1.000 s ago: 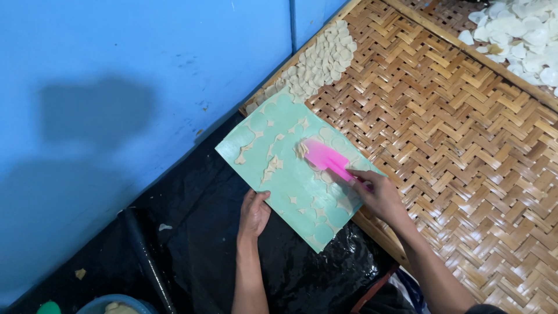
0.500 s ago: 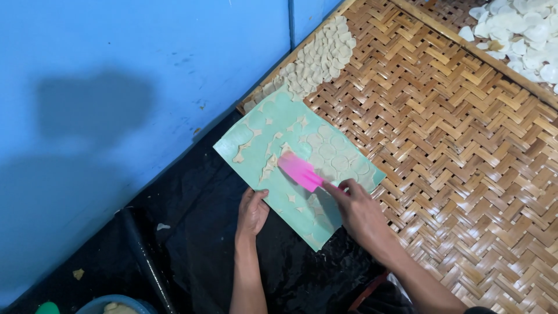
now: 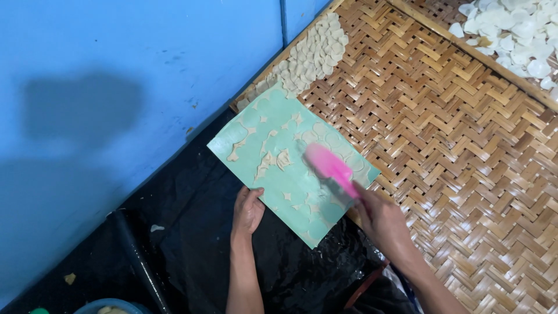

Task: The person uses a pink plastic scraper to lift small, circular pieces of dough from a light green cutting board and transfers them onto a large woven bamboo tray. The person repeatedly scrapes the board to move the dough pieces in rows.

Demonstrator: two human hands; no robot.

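pale green, the board point(image 3: 290, 168) lies tilted between the black plastic sheet point(image 3: 192, 232) and the woven bamboo mat point(image 3: 453, 151), its top corner toward twelve o'clock at the foot of the blue wall point(image 3: 133, 75). your left hand point(image 3: 247, 210) presses the board's seven o'clock edge, fingers curled over the rim and holding it steady. your right hand point(image 3: 381, 218) comes in from five o'clock, fingers closed round the handle of a pink scraper point(image 3: 330, 166), whose blurred blade sits on the board just right of centre. by the look of it you are partway through: much of the board is bare green, while ragged dough scraps point(image 3: 273, 157) cling near the middle and faint round discs point(image 3: 337, 142) show along the two o'clock side, so that patch seems left to lift. a cluster of pale dough rounds point(image 3: 314, 55) already lies on the mat at one o'clock beside the wall, and most of the mat below it has no pieces. a second tray point(image 3: 517, 35) at the two o'clock corner holds a heap of whiter pieces. a dark pipe point(image 3: 136, 256) lies on the black sheet at eight o'clock, with a blue bowl rim point(image 3: 110, 306) at the bottom edge.
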